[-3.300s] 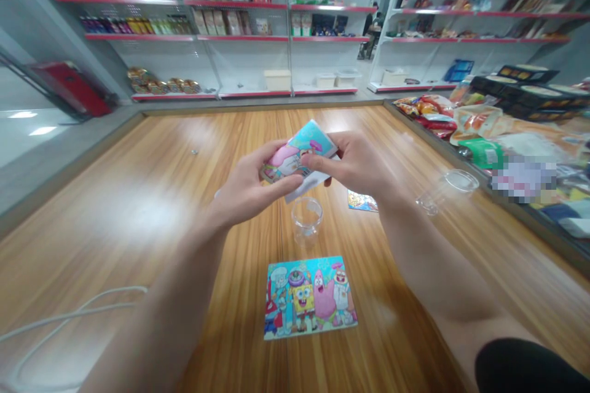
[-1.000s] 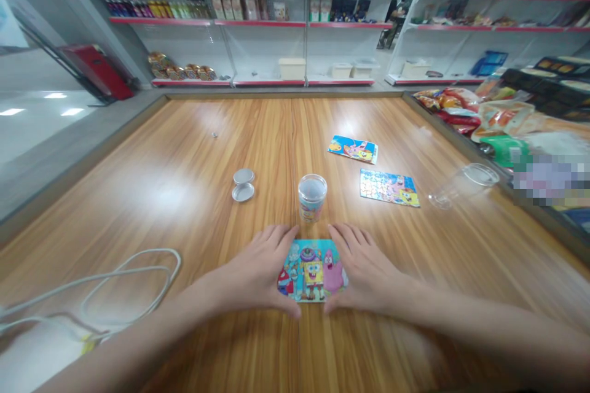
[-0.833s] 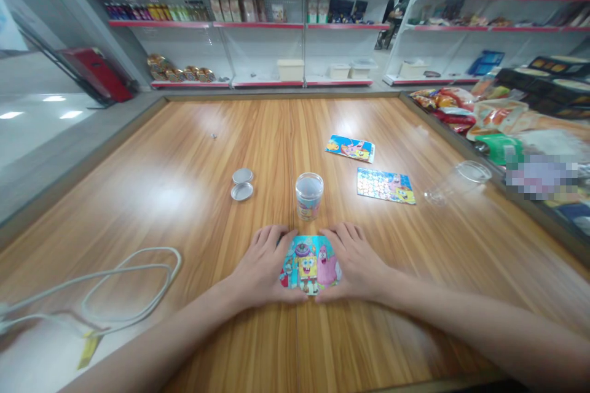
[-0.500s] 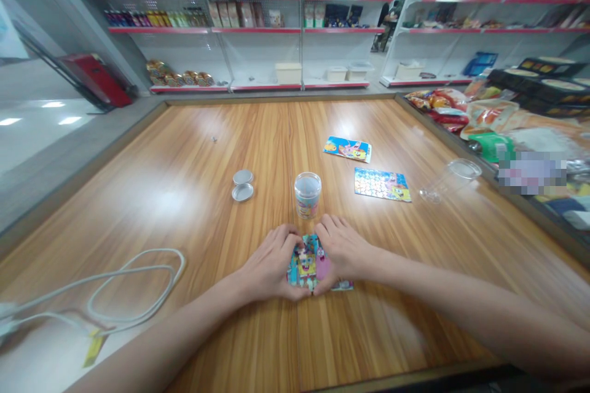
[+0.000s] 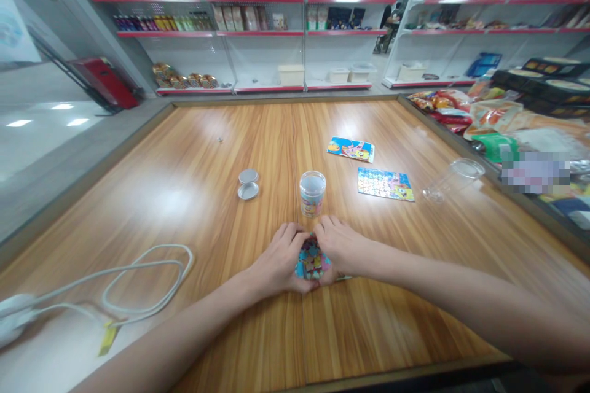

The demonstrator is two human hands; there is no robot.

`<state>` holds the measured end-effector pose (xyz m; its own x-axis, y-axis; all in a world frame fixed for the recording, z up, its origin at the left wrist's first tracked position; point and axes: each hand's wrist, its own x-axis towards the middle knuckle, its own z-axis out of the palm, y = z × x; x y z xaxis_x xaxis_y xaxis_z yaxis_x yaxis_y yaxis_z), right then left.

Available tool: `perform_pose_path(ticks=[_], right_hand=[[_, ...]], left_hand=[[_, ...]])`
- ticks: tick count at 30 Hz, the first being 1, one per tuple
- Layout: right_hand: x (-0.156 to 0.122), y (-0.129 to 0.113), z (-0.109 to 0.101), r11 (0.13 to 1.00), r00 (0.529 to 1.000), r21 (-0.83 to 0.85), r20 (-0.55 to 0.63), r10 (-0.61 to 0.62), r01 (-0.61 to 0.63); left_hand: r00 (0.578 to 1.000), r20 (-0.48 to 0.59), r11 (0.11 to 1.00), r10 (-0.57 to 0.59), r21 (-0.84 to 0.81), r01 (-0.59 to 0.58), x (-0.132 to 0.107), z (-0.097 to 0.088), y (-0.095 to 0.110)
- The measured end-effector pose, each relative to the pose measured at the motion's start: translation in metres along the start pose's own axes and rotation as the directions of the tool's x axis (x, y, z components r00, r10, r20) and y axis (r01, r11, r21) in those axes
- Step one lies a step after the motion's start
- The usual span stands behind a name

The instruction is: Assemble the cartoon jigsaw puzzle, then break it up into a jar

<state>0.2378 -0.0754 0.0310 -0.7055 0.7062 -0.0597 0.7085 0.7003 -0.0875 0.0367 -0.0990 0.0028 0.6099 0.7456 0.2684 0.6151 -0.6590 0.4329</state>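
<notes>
On the wooden table [image 5: 184, 196], my left hand [image 5: 279, 261] and my right hand [image 5: 341, 249] are cupped together around a crumpled heap of colourful cartoon puzzle pieces [image 5: 312, 261]. Both hands press in from the sides with curled fingers, fingertips nearly touching at the top. A thin white backing sheet [image 5: 343, 277] peeks out under my right hand. Just beyond my fingers stands a small clear jar [image 5: 312, 193] with puzzle pieces in it. Two round metal lids [image 5: 247, 184] lie to its left.
Two flat cartoon puzzles [image 5: 385, 183] lie at the right, with a tipped clear plastic cup [image 5: 454, 177] beyond. A white cable [image 5: 138, 282] loops at the near left. Snack packets [image 5: 483, 116] fill a bin on the right; stocked shelves [image 5: 258, 18] line the back.
The puzzle was flat on the table between my spread hands. My hands have pushed inward, and it has broken up into a bunched heap between my palms.
</notes>
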Motion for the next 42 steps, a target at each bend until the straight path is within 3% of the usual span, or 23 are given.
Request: perform_pose_path(ticks=[7, 15, 22, 27, 31, 34, 37, 40, 42], right_hand=[[0.009, -0.012, -0.016, 0.998, 0.988, 0.011, 0.146, 0.056, -0.058], [0.01, -0.011, -0.02, 0.994, 0.982, 0.102, 0.189, 0.026, -0.046], [0.007, -0.012, -0.016, 0.943, 0.987, 0.323, 0.159, 0.032, -0.082], [0.005, -0.011, -0.005, 0.887, 0.997, 0.456, 0.035, 0.071, -0.079], [-0.006, -0.003, -0.009, 0.822, 0.983, 0.567, -0.172, 0.064, 0.046], [-0.027, 0.005, -0.01, 0.863, 0.952, 0.488, -0.304, 0.029, 0.13], [-0.049, 0.011, 0.003, 0.932, 0.954, 0.337, -0.3, -0.026, 0.131], [-0.054, 0.011, 0.021, 0.968, 0.969, 0.223, -0.241, -0.056, 0.112], [-0.046, 0.008, 0.029, 0.974, 0.969, 0.201, -0.24, -0.05, 0.1]], left_hand=[[0.977, -0.007, 0.965, -0.213, 0.158, 0.211, -0.015, -0.004, 0.003], [0.977, -0.079, 0.974, -0.201, 0.092, 0.207, -0.012, 0.003, -0.008], [0.993, -0.016, 0.992, -0.114, -0.06, 0.113, -0.014, 0.005, -0.007], [0.993, -0.033, 0.982, -0.111, -0.159, 0.104, -0.012, 0.009, -0.011], [0.996, -0.045, 0.962, -0.081, -0.265, 0.066, -0.01, -0.001, -0.014], [1.0, -0.007, 0.963, -0.015, -0.269, 0.012, -0.013, -0.019, -0.018], [0.994, 0.093, 0.994, 0.058, -0.096, -0.049, -0.021, -0.03, -0.023], [0.985, 0.165, 0.993, 0.058, 0.097, -0.074, -0.025, -0.026, -0.023], [0.985, 0.168, 0.989, 0.036, 0.136, -0.059, -0.021, -0.018, -0.018]])
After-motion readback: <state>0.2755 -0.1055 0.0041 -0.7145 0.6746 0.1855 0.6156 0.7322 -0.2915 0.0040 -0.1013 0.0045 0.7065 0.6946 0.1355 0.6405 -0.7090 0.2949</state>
